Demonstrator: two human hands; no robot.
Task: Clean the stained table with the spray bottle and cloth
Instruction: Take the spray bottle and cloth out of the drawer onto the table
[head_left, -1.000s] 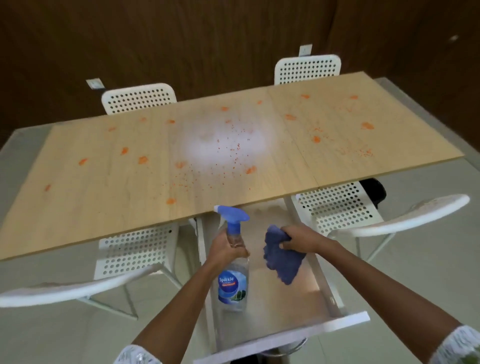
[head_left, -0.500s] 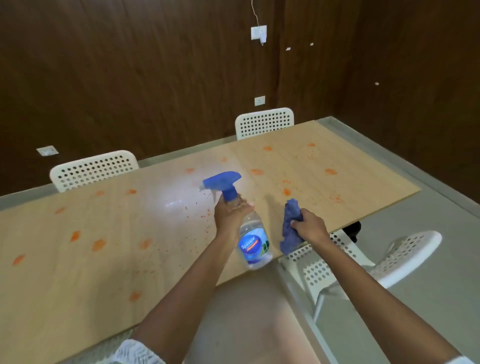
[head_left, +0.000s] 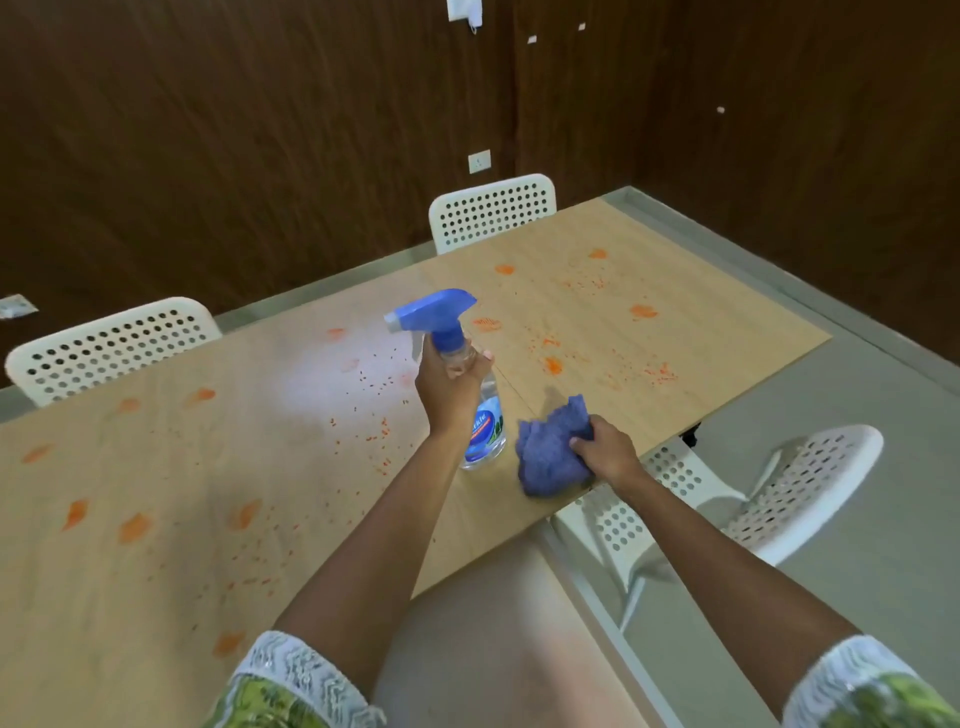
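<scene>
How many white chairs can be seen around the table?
3. One chair stands behind the table's far side at left, one behind it further right, one at the near edge on the right. Others may be hidden.

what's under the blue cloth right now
The blue cloth rests on the wooden table near its front edge, gripped by the right hand. Whether any orange stains lie beneath it cannot be seen; the cloth covers that patch.
</scene>
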